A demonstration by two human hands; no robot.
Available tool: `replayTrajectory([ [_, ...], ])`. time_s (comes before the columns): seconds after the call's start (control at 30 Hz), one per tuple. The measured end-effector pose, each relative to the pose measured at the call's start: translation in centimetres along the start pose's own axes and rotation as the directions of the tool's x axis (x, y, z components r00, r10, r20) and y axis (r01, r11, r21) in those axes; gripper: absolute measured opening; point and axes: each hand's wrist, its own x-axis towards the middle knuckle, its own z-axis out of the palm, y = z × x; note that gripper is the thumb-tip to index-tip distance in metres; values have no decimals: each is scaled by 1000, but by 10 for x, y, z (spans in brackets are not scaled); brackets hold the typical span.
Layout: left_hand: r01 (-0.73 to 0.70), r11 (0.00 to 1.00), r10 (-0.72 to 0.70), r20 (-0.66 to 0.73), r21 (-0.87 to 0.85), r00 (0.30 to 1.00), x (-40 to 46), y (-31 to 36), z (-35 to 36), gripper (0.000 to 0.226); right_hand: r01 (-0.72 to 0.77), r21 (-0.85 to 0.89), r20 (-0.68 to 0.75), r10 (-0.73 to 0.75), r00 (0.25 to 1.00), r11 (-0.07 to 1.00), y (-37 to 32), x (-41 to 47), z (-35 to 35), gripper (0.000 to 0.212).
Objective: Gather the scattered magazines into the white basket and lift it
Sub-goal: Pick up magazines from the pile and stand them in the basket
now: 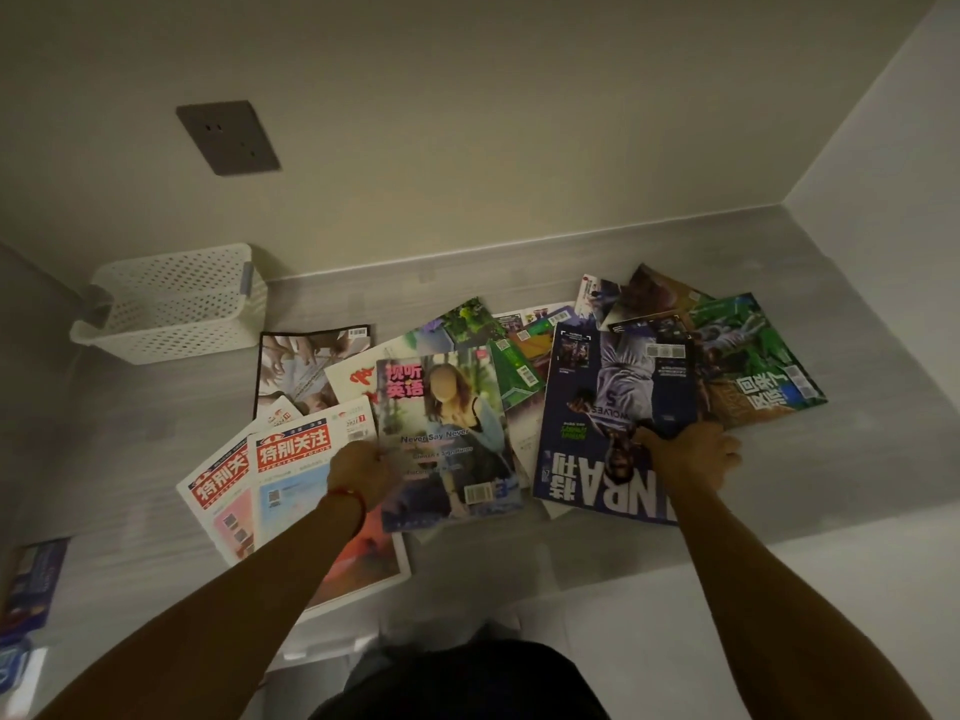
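Several magazines lie fanned out on the grey floor. My left hand (363, 472) grips the left edge of a magazine with a woman on its cover (447, 433). My right hand (685, 459) grips the right edge of a dark blue basketball magazine (608, 407). Two red-and-white magazines (270, 470) lie at the left, and a green one (753, 356) at the right. The white perforated basket (171, 304) stands against the wall at the far left, with nothing visible in it, well apart from both hands.
A wall with a grey socket plate (228, 137) runs behind the magazines, meeting a side wall in the corner at the right. A dark blue booklet (31, 584) lies at the left edge. My dark clothing (457, 678) fills the bottom centre.
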Motion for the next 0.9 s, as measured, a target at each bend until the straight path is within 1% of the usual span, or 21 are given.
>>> replayTrajectory([
  [0.07, -91, 994, 96, -76, 65, 992, -11, 11, -1, 29, 129, 142, 9, -132, 991, 981, 2, -5, -11, 65],
  [0.1, -137, 988, 142, -74, 70, 987, -16, 18, -2, 36, 218, 201, 18, -226, 974, 955, 0, -10, -19, 53],
  [0.17, -275, 960, 278, -62, 49, 959, -27, 37, -4, 47, 420, 224, 16, -435, 901, 879, -13, -19, -41, 38],
  [0.2, -382, 924, 383, -87, 31, 920, -34, 52, -8, 48, 524, 179, 14, -535, 845, 833, -24, -23, -55, 37],
  [0.23, -500, 866, 499, -134, 30, 856, -42, 68, -13, 46, 628, 105, 18, -633, 774, 771, -38, -26, -70, 38],
  [0.3, -685, 710, 702, -242, 164, 670, -54, 105, -28, 44, 818, -60, 73, -815, 575, 572, -73, -38, -101, 37],
  [0.33, -724, 635, 771, -283, 269, 571, -59, 122, -37, 51, 890, -132, 136, -881, 453, 437, -92, -49, -114, 33],
  [0.4, -722, 520, 854, -268, 456, 446, -62, 150, -59, 70, 957, -237, 266, -937, 227, 165, -130, -78, -129, 22],
  [0.43, -708, 469, 879, -203, 527, 431, -61, 157, -70, 75, 958, -281, 306, -942, 139, 50, -149, -95, -131, 17],
  [0.47, -714, 429, 887, -107, 554, 450, -58, 159, -81, 72, 941, -334, 340, -938, 75, -46, -168, -112, -130, 14],
  [0.5, -747, 428, 866, 6, 508, 500, -52, 155, -91, 63, 911, -395, 366, -930, 38, -118, -184, -128, -125, 14],
  [0.57, -808, 513, 796, 192, 290, 574, -39, 133, -110, 43, 838, -504, 377, -926, -1, -207, -212, -159, -112, 16],
  [0.6, -814, 539, 796, 186, 217, 576, -32, 118, -119, 39, 811, -539, 359, -933, -23, -227, -224, -171, -103, 18],
  [0.63, -811, 554, 807, 117, 188, 579, -26, 102, -129, 37, 802, -551, 313, -948, -58, -231, -232, -182, -94, 19],
  [0.7, -780, 610, 792, -71, 137, 607, -13, 68, -152, 33, 855, -493, 83, -987, -140, -162, -246, -197, -73, 24],
  [0.73, -757, 650, 756, -143, 60, 638, -5, 50, -164, 33, 900, -427, -73, -990, -124, -82, -253, -202, -63, 30],
  [0.77, -730, 680, 711, -186, -69, 679, 4, 32, -177, 34, 941, -336, -209, -977, -41, 33, -259, -206, -53, 39],
  [0.8, -696, 682, 667, -201, -226, 718, 12, 13, -190, 36, 964, -205, -299, -948, 105, 171, -264, -207, -40, 47],
  [0.83, -660, 660, 634, -206, -358, 746, 21, -7, -204, 36, 946, -17, -316, -900, 301, 322, -269, -210, -24, 55],
  [0.87, -636, 632, 614, -213, -443, 760, 29, -28, -218, 35, 854, 213, -238, -823, 516, 474, -272, -216, -5, 60],
  [0.9, -626, 605, 606, -225, -492, 763, 37, -46, -233, 32, 680, 438, -82, -727, 681, 588, -275, -224, 16, 59],
])
